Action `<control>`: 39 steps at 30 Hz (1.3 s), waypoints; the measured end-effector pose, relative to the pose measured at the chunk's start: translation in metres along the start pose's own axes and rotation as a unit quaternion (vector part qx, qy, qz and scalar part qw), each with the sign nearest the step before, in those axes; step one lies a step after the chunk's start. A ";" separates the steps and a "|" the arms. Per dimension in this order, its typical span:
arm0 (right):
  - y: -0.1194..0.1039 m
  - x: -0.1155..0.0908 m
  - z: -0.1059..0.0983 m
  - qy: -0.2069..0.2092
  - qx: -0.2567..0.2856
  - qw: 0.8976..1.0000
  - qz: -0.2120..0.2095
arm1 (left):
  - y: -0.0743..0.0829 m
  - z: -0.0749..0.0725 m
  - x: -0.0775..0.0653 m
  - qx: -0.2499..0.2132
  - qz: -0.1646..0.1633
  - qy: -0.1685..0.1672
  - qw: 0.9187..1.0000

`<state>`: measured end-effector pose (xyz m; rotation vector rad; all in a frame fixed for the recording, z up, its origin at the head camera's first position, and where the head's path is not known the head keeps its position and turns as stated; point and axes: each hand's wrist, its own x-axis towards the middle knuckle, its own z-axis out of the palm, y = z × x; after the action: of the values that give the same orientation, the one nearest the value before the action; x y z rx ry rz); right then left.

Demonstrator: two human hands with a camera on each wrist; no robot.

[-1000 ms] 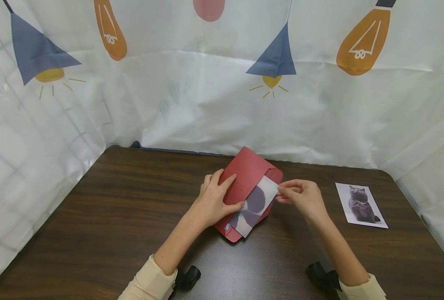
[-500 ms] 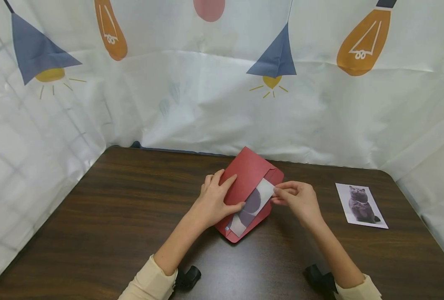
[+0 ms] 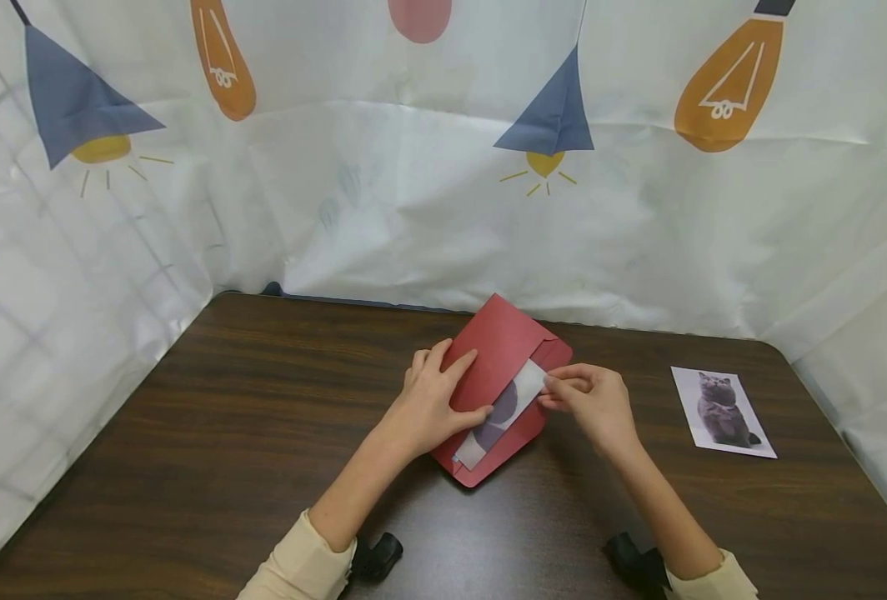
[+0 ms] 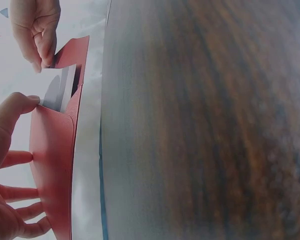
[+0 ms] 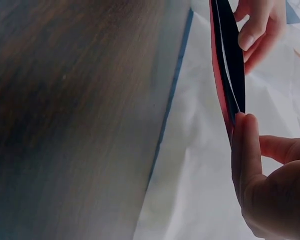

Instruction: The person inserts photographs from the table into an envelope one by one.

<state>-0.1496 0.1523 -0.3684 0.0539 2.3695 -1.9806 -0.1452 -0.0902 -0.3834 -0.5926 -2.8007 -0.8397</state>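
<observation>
A red envelope (image 3: pixel 498 342) stands tilted above the table, its mouth toward the right. My left hand (image 3: pixel 432 400) grips it, fingers spread over its face and side, thumb at the mouth's edge. A white card with grey shapes (image 3: pixel 502 408) lies partly inside the envelope, a strip of it showing along the mouth. Pinching the card's upper right corner is my right hand (image 3: pixel 592 404), thumb against fingers. In the right wrist view the envelope's mouth (image 5: pixel 227 55) shows edge-on as a dark gap with a pale card edge inside.
A photo of a grey cat (image 3: pixel 723 408) lies flat on the dark wooden table (image 3: pixel 226 433) at the right. Behind the table hangs a white curtain (image 3: pixel 383 225) printed with lamps and bulbs. Black straps with camera mounts are on both wrists.
The card has slid left, deeper into the envelope, so a narrower strip shows. My right hand moved left with it. The left hand and envelope shifted only slightly to the right.
</observation>
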 end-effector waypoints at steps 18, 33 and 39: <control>0.002 -0.002 0.011 0.023 0.034 0.999 0.005 | 0.003 0.000 0.000 -0.004 0.003 -0.014 1.000; 0.006 -0.001 0.013 0.027 0.035 0.999 -0.006 | 0.005 0.001 -0.001 -0.011 0.012 -0.015 1.000; 0.006 -0.001 0.014 0.031 0.043 0.999 -0.010 | 0.005 0.001 -0.002 -0.013 0.017 -0.015 1.000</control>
<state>-0.1479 0.1396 -0.3765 0.0967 2.3296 -2.1189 -0.1417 -0.0867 -0.3825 -0.6599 -2.8029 -0.8680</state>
